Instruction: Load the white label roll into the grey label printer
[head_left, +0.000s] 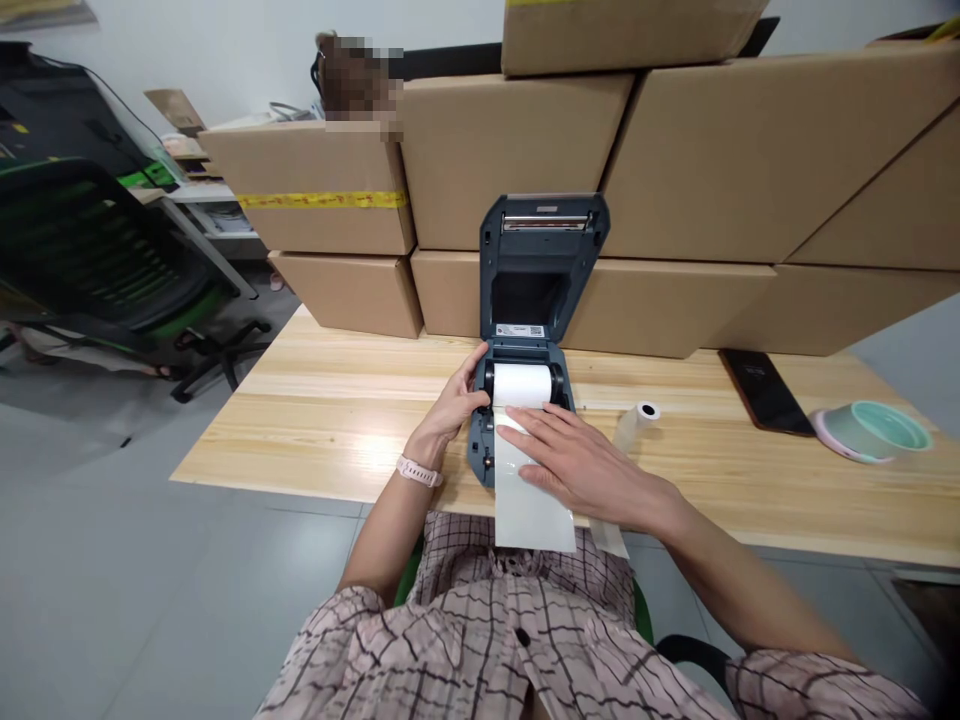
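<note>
A dark grey-blue label printer (481, 455) stands on the table in front of me, its lid (581, 255) raised upright. A white label roll (523, 382) sits between the black holders inside. From it a white label strip (529, 515) runs toward me and hangs over the table's front edge. My left hand (448, 405) grips the printer's left side, thumb on the inner rim by the roll and fingers outside. My right hand (581, 458) lies flat on the strip just in front of the roll, fingers stretched out.
A small roll (646, 412) with a loose strip lies right of the printer. Farther right are a black phone (765, 390) and a mint-green round container (874, 430). Stacked cardboard boxes (517, 130) line the table's back. A person's head (356, 80) shows behind them; an office chair (97, 250) stands left.
</note>
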